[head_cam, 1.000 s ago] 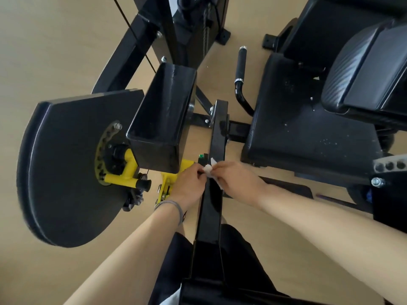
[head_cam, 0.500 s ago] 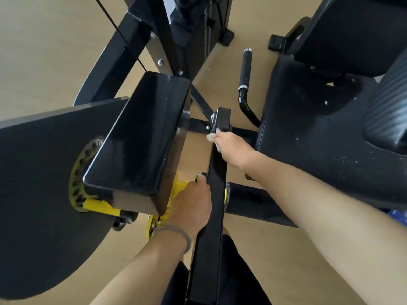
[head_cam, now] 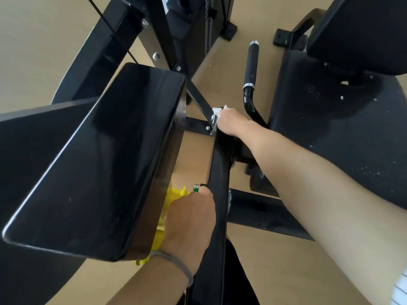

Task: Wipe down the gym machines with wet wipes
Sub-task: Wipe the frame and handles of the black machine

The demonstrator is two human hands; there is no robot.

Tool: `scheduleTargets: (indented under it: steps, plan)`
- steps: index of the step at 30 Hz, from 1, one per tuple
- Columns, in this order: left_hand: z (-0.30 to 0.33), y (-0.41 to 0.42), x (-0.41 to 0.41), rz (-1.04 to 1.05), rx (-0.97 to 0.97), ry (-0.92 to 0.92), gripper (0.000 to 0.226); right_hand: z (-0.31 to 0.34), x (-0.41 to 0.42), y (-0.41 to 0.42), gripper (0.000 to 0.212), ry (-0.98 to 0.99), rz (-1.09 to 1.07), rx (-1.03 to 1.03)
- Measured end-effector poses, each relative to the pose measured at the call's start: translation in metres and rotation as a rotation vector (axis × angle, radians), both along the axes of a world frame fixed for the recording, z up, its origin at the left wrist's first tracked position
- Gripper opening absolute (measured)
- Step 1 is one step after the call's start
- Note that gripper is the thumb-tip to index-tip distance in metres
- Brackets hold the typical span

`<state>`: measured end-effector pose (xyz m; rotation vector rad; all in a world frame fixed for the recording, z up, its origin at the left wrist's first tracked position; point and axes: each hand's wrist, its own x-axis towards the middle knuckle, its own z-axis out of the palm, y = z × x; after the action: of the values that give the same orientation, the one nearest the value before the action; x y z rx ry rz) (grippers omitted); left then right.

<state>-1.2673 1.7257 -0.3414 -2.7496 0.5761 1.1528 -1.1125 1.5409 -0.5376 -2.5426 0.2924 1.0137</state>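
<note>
Bar (head_cam: 217, 172) running away lengthwise, right hand (head_cam: 229, 122) pressing wipe (head_cam: 217, 111) at far end

A smooth tan floor (head_cam: 44, 51) runs under everything, lit by soft, even daylight that puts a dull sheen on the black surfaces standing on it, with pale bare stretches showing between the dark shapes on every side.

Narrow gap btwn black pad (head_cam: 105, 164) & frame bar (head_cam: 218, 172).
</note>
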Motion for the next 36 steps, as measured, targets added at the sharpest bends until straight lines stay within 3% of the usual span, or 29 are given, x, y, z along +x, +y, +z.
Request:
scheduleTargets:
  steps: [4,13,20,25,27,33,36]
  plan:
    - [-0.002,0.000,0.000,-0.012,-0.002,-0.024,0.014,0.014,-0.010,0.010,0.051,-0.022,0.076,-0.072]
    - [0.002,0.003,-0.003,-0.026,-0.036,-0.042,0.016,0.128,-0.123,0.050,0.033,-0.166,-0.013,0.145]
    - [0.023,0.022,-0.001,0.312,-0.281,0.199,0.022,0.196,-0.189,0.067,0.033,-0.138,-0.026,0.288]
    - [0.036,0.042,-0.007,0.852,-0.476,0.476,0.020,0.234,-0.213,0.073,0.034,-0.036,0.058,0.290]
    - [0.043,0.048,-0.010,0.957,-0.476,0.513,0.021,0.253,-0.220,0.075,0.035,0.023,0.137,0.285]
    - [0.070,0.062,-0.019,0.851,-0.413,0.556,0.021,0.322,-0.248,0.095,0.033,0.238,0.065,0.512]
    - [0.091,0.062,-0.023,0.773,-0.430,0.584,0.016,0.348,-0.263,0.104,0.041,0.277,0.048,0.509]
